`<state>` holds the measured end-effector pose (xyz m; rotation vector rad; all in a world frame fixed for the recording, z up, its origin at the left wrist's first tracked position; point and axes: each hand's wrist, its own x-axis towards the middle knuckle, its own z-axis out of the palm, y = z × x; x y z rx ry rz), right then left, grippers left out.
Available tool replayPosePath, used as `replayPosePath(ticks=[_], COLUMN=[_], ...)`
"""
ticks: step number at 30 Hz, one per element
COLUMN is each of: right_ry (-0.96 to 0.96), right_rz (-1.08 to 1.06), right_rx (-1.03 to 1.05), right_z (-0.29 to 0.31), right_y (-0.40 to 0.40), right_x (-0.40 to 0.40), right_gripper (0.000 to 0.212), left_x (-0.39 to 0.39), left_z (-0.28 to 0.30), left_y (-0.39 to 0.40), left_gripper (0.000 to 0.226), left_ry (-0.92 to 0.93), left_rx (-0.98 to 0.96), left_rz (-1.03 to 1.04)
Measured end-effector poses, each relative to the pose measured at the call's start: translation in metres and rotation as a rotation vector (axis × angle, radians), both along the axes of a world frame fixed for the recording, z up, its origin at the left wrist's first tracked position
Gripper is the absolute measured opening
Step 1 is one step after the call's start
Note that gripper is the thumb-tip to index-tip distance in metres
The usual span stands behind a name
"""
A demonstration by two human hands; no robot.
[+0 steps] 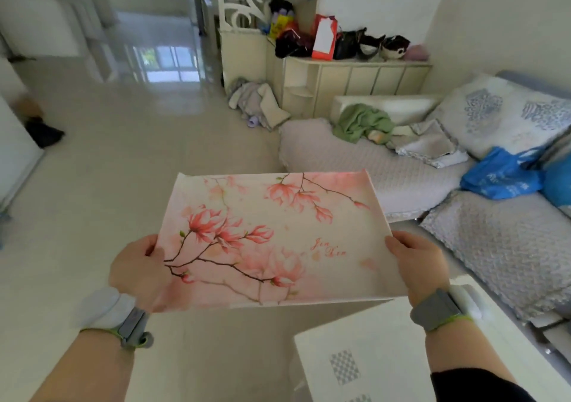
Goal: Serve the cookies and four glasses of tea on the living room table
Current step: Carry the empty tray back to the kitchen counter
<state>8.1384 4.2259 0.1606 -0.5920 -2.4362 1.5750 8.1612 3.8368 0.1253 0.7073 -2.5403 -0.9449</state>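
I see both hands holding a rectangular pale-pink tray printed w/ pink magnolia blossoms and dark branches [278, 238], held in the air in front of the body, tilted so its printed face looks up at me, nothing on it. Left hand [140, 270] grips the tray's left short edge, thumb curled over onto the printed face, rest of the fingers hidden under it. Right hand [415, 262] grips the right short edge the same way, thumb on top near the corner. Each wrist wears a grey strap w/ green trim. Below the tray's near-right corner sits a white surface [386, 349] w/ a grey checker motif, its corner just under the tray edge; can't tell how far apart they are in height. To the right, a grey quilted sofa [500, 247] w/ a blue plastic bag [500, 176] and a crumpled green cloth [361, 122] on it. Beyond the sofa, a cream low cabinet [355, 80] against the wall, cluttered on top w/ dark bags and a red-and-white carton [324, 38]. Glossy pale tile floor [123, 154] fills the left; far end is blurred.
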Motion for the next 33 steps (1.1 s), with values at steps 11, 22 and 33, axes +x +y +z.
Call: replayPosePath(ticks=[11, 22, 33], right_ry=[0.137, 0.144, 0.097], right_rz=[0.135, 0.266, 0.326], right_rx=[-0.208, -0.257, -0.232], right_z=[0.030, 0.039, 0.024], right_y=[-0.179, -0.283, -0.428], right_x=[-0.202, -0.479, -0.719], right_gripper=[0.018, 0.014, 0.006], left_x=[-0.143, -0.360, -0.578], left_z=[0.037, 0.063, 0.054], left_y=[-0.171, -0.249, -0.384], left_gripper=[0.025, 0.031, 0.031], left_ry=[0.049, 0.071, 0.053], left_rx=[-0.049, 0.028, 0.006], left_rz=[0.154, 0.327, 0.405])
